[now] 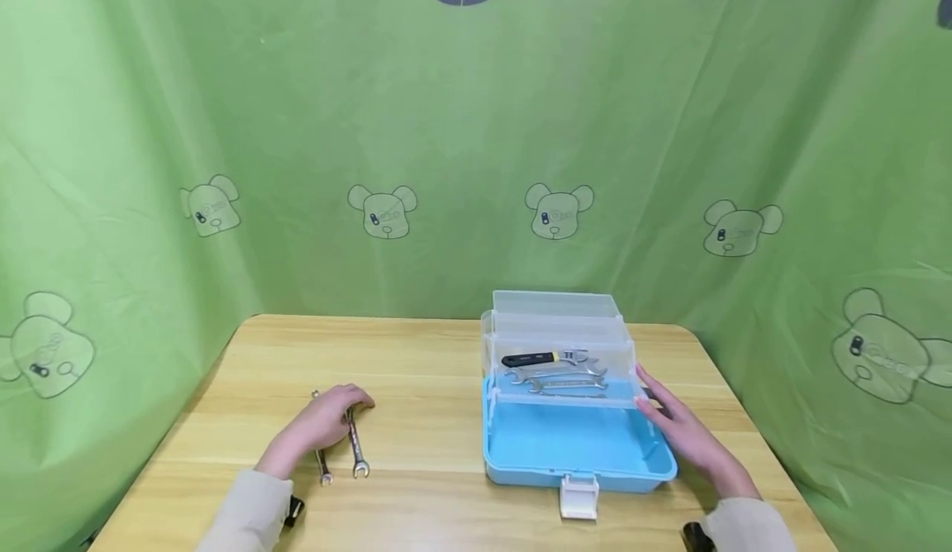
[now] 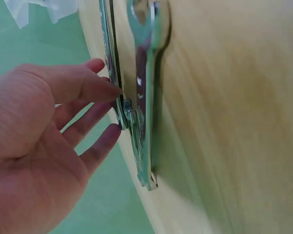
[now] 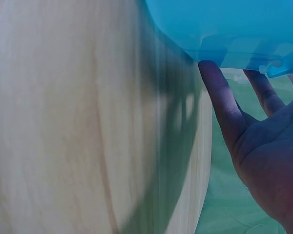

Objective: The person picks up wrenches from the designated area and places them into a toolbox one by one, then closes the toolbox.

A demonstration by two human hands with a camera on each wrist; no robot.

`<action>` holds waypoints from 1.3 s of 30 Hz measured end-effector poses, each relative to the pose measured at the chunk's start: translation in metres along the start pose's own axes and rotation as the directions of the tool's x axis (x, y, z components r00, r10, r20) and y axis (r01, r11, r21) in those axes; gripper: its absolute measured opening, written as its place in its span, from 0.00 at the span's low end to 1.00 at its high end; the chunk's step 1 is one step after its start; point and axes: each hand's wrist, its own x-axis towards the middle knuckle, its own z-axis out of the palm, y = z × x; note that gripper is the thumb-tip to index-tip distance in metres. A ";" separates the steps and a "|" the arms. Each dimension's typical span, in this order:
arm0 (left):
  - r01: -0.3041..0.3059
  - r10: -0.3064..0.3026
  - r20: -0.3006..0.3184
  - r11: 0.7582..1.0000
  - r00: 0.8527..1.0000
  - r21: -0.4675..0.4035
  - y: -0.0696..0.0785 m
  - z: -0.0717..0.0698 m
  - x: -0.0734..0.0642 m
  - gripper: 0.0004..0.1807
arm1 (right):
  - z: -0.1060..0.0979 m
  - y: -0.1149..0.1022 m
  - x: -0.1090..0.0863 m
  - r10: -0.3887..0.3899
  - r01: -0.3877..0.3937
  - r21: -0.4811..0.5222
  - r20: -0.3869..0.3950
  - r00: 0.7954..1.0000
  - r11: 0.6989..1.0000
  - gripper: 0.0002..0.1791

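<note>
My left hand (image 1: pixel 327 418) is over the left part of the table, its thumb and fingers pinching the end of a wrench (image 1: pixel 357 446). Beside it lies another wrench (image 1: pixel 321 461), partly covered by the hand; its open end (image 2: pixel 142 29) shows in the left wrist view. On the right stands an open blue toolbox (image 1: pixel 580 479) with a translucent raised tray. That tray holds an adjustable wrench (image 1: pixel 530 359) with a black handle and several silver wrenches (image 1: pixel 568 383). My right hand (image 1: pixel 687 432) touches the toolbox's right side with extended fingers.
A wooden table (image 1: pixel 424 420) carries everything. The toolbox's white latch (image 1: pixel 578 498) hangs down at its front. Green curtains (image 1: pixel 461 122) with bear prints surround the table at the back and sides.
</note>
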 end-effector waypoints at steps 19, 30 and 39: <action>-0.010 0.010 0.002 0.999 1.000 0.040 -0.007 -0.001 0.005 0.13 | 0.001 0.002 0.000 -0.003 0.003 0.004 0.001 1.000 1.000 0.40; 0.019 0.007 0.129 0.980 0.992 -0.197 -0.009 -0.008 0.001 0.10 | 0.000 0.003 0.001 -0.011 0.011 0.000 -0.005 1.000 1.000 0.40; 0.015 0.025 0.195 0.979 0.980 -0.201 -0.004 -0.011 -0.004 0.12 | 0.001 0.002 0.001 -0.013 0.013 -0.019 -0.006 1.000 1.000 0.40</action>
